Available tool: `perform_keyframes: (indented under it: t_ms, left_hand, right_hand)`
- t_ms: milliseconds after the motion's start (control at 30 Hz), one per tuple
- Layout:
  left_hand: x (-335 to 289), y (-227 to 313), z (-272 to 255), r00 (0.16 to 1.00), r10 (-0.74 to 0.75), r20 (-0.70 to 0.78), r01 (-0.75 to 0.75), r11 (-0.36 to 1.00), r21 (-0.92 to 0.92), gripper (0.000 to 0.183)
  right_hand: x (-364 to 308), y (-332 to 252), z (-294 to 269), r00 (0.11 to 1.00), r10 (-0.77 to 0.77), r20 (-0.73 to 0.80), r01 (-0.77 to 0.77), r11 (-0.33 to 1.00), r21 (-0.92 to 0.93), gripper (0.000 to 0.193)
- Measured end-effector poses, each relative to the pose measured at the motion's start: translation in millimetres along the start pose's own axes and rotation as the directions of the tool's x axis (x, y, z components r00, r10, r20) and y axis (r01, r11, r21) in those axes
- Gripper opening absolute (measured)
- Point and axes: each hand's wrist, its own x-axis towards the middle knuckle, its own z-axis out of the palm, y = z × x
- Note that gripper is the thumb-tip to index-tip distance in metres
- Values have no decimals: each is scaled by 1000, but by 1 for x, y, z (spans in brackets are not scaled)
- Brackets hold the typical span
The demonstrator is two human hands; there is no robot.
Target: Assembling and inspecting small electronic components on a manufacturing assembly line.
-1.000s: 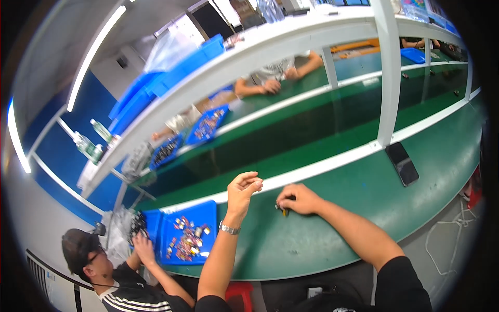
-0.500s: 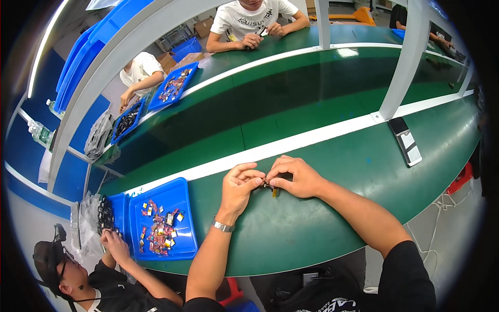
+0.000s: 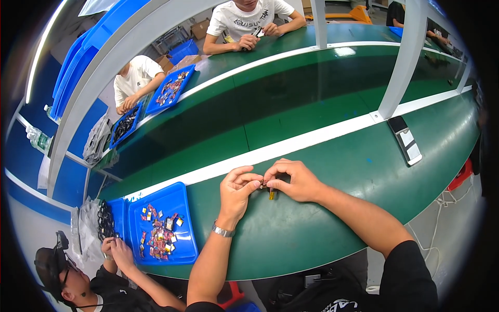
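Note:
Over the green tabletop [image 3: 301, 234], my left hand [image 3: 235, 193] and my right hand [image 3: 294, 179] meet at the fingertips. Between them they pinch a small electronic part [image 3: 272, 194], dark with a yellow piece hanging below the right fingers. Thin reddish wires seem to run between the two pinches; most of the part is hidden by my fingers. To the left of my left forearm, a blue tray [image 3: 176, 198] holds a loose pile of small parts [image 3: 162, 240] in pink, white and yellow.
A phone-like black and white device [image 3: 405, 141] lies at the right. White rail [image 3: 312, 133] and grey posts [image 3: 403, 67] border the bench. At left, a co-worker's hands [image 3: 118, 251] work beside black parts [image 3: 105, 221]. Across the bench sit other people and more blue trays [image 3: 170, 92].
My hands stay together at nearly the same spot, with the small part still pinched. The co-worker at left has brought both hands together; the person at far left has leaned in.

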Motion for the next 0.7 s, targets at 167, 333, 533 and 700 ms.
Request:
perform_keyframes:
  t_ms: [167, 333, 533, 700]
  left_hand:
    - [-1, -2, 4, 999, 45, -29, -42, 996, 79, 34]
    - [-3, -2, 9, 992, 105, -72, -93, 984, 150, 32]
    - [-4, -4, 9, 987, 134, -91, -117, 979, 168, 32]
    - [-3, -3, 11, 990, 99, -105, -85, 988, 131, 37]
  right_hand:
    - [-1, 0, 3, 995, 96, -11, -96, 995, 31, 11]
    - [0, 1, 4, 998, 63, -18, -64, 998, -12, 10]
    - [0, 5, 5, 995, 85, -57, -84, 996, 22, 8]
    - [0, 5, 6, 992, 63, -113, -65, 998, -17, 7]
